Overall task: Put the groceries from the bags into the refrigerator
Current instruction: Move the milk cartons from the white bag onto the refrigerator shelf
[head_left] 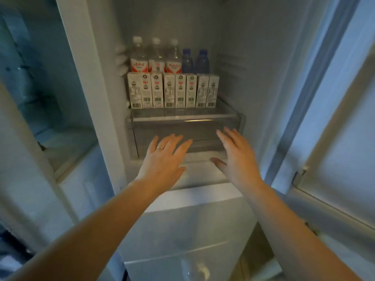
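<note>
Standing open, the refrigerator (253,57) fills the view, its doors swung out to either side. A clear drawer (182,130) sits under the glass shelf (223,110), its long axis running left to right, straight ahead of both hands and slightly above them. The left hand (164,157) and right hand (235,157) reach side by side toward its front, each grip wide with fingers straight, holding nothing; I cannot tell whether the fingertips touch it. Neither looks clearly nearer. The groceries already stand on the shelf: a row of white milk cartons (172,91) in front, upright, touching one another. Behind them stand clear bottles (156,55) with red labels, then two blue bottles (194,60).
</note>
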### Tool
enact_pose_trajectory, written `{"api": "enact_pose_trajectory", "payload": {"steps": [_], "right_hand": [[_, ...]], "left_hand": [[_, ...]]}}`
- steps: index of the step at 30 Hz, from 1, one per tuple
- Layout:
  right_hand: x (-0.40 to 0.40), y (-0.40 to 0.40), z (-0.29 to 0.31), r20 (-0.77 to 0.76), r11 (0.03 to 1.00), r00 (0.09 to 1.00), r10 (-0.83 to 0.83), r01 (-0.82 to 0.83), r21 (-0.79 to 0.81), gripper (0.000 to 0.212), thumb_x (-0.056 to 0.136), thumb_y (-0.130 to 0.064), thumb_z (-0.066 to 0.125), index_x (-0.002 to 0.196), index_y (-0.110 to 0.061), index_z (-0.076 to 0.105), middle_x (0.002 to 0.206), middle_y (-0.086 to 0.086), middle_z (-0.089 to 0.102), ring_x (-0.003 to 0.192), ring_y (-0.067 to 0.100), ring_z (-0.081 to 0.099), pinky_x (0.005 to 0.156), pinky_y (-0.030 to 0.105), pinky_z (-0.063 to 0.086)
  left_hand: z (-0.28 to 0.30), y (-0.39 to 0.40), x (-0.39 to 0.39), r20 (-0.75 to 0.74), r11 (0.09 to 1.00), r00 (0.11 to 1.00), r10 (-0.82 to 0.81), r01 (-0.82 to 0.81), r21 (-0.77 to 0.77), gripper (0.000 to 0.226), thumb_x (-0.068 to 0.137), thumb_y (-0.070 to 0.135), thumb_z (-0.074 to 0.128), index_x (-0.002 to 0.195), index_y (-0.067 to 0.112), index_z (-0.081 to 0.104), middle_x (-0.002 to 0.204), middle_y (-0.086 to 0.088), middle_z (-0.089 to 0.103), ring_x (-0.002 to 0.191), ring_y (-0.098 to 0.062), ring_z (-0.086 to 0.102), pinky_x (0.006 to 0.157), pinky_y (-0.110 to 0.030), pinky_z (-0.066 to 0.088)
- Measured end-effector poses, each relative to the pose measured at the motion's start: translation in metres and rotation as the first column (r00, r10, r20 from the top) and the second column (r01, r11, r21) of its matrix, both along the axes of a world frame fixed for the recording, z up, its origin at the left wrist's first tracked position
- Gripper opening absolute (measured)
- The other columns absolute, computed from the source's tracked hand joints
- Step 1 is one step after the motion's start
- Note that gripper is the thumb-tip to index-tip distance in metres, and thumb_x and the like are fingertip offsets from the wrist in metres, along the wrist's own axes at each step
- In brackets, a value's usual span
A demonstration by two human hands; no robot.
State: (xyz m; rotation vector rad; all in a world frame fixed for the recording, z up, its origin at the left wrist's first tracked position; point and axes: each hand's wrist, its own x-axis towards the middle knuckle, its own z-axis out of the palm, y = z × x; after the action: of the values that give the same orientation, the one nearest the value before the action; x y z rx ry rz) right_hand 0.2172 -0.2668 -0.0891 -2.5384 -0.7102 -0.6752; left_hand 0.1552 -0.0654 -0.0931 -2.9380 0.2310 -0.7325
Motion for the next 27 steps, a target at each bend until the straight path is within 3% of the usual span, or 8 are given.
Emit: {"api": "enact_pose_trajectory", "payload": {"steps": [4,10,13,20,23,27], "right_hand": [[-0.071,-0.026,-0.023,-0.08,0.996,0.994,-0.071,0.066,-0.055,0.074,0.082,-0.039,0.067,0.145,-0.021,0.031,0.153,0.002,0.027,0.141,0.022,0.021,0.114,0.041,0.016],[-0.16,-0.101,-0.062,-0.202,0.973,0.952,-0.23,0.222,-0.062,0.078,0.079,-0.038,0.07,0.145,-0.021,0.031,0.153,0.002,0.027,0.142,0.023,0.019,0.117,0.046,0.016],[-0.198,-0.146,-0.083,-0.25,0.953,0.919,-0.303,0.298,-0.06,0.076,0.081,-0.036,0.069,0.145,-0.02,0.032,0.153,0.003,0.027,0.142,0.023,0.018,0.115,0.039,0.014],[-0.29,-0.277,-0.125,-0.359,0.852,0.786,-0.503,0.52,-0.055,0.075,0.078,-0.034,0.073,0.142,-0.019,0.038,0.151,0.006,0.031,0.142,0.027,0.022,0.113,0.047,0.022],[-0.339,-0.349,-0.141,-0.411,0.788,0.703,-0.581,0.613,-0.064,0.077,0.075,-0.034,0.075,0.141,-0.017,0.04,0.15,0.009,0.033,0.14,0.03,0.025,0.109,0.055,0.027],[-0.403,-0.448,-0.153,-0.428,0.717,0.615,-0.662,0.686,-0.124,0.077,0.073,-0.036,0.077,0.139,-0.015,0.042,0.146,0.012,0.038,0.136,0.032,0.033,0.106,0.053,0.033]], "left_hand": [[-0.024,-0.022,-0.052,-0.072,0.993,0.993,-0.094,0.088,-0.08,0.071,0.091,0.047,0.051,0.149,0.026,0.015,0.155,-0.005,0.02,0.143,-0.026,0.017,0.115,-0.047,0.005],[-0.064,-0.081,-0.097,-0.109,0.959,0.955,-0.277,0.268,-0.09,0.074,0.083,0.039,0.068,0.145,0.019,0.033,0.147,-0.01,0.037,0.136,-0.03,0.034,0.112,-0.052,0.02],[-0.083,-0.124,-0.109,-0.131,0.924,0.916,-0.379,0.367,-0.108,0.076,0.075,0.033,0.076,0.14,0.017,0.04,0.141,-0.013,0.044,0.129,-0.034,0.043,0.107,-0.056,0.027],[-0.127,-0.269,-0.147,-0.169,0.782,0.764,-0.622,0.598,-0.175,0.078,0.063,0.026,0.085,0.131,0.011,0.05,0.128,-0.016,0.055,0.116,-0.036,0.054,0.096,-0.058,0.041],[-0.142,-0.357,-0.178,-0.249,0.731,0.687,-0.683,0.651,-0.207,0.078,0.066,0.028,0.083,0.133,0.011,0.049,0.129,-0.014,0.054,0.118,-0.035,0.052,0.098,-0.06,0.037],[-0.157,-0.476,-0.222,-0.275,0.63,0.571,-0.774,0.738,-0.24,0.073,0.077,0.034,0.073,0.14,0.017,0.04,0.139,-0.009,0.046,0.127,-0.03,0.045,0.105,-0.055,0.034]]}}
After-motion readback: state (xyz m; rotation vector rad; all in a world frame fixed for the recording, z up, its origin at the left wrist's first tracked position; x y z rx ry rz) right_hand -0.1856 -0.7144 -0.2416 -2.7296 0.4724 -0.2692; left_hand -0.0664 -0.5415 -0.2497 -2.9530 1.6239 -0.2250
